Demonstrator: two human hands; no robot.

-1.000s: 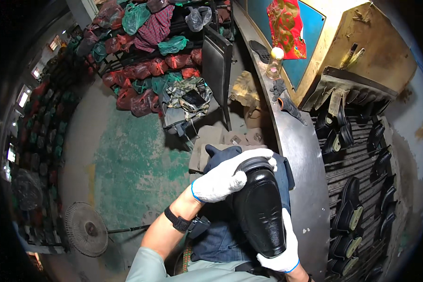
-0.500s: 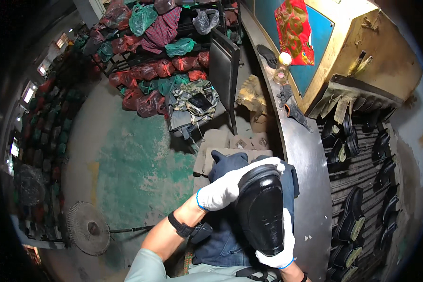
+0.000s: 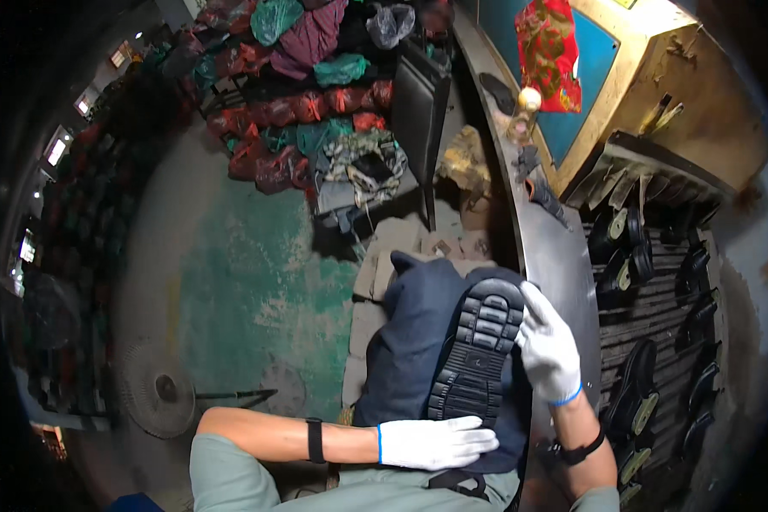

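A black shoe (image 3: 478, 354) lies across my dark-trousered lap with its ribbed sole facing up, toe pointing away from me. At the toe's right edge, my white-gloved right hand (image 3: 550, 346) grips the rim, its fingers along the side. My left hand (image 3: 435, 442), also in a white glove, rests by the heel end with its fingers stretched out flat. The shoe's upper is hidden beneath the sole.
To my right runs a metal ledge (image 3: 559, 282), with a conveyor of rollers (image 3: 648, 320) carrying several black shoes beyond it. A fan (image 3: 158, 388) stands at the left. Ahead are a black chair back (image 3: 420, 119) and racks of red-bagged items (image 3: 273, 111).
The shoe has been turned over from upper-up to sole-up and now lies lower on my lap. My left hand moved from the toe to the heel end; my right moved up to the toe.
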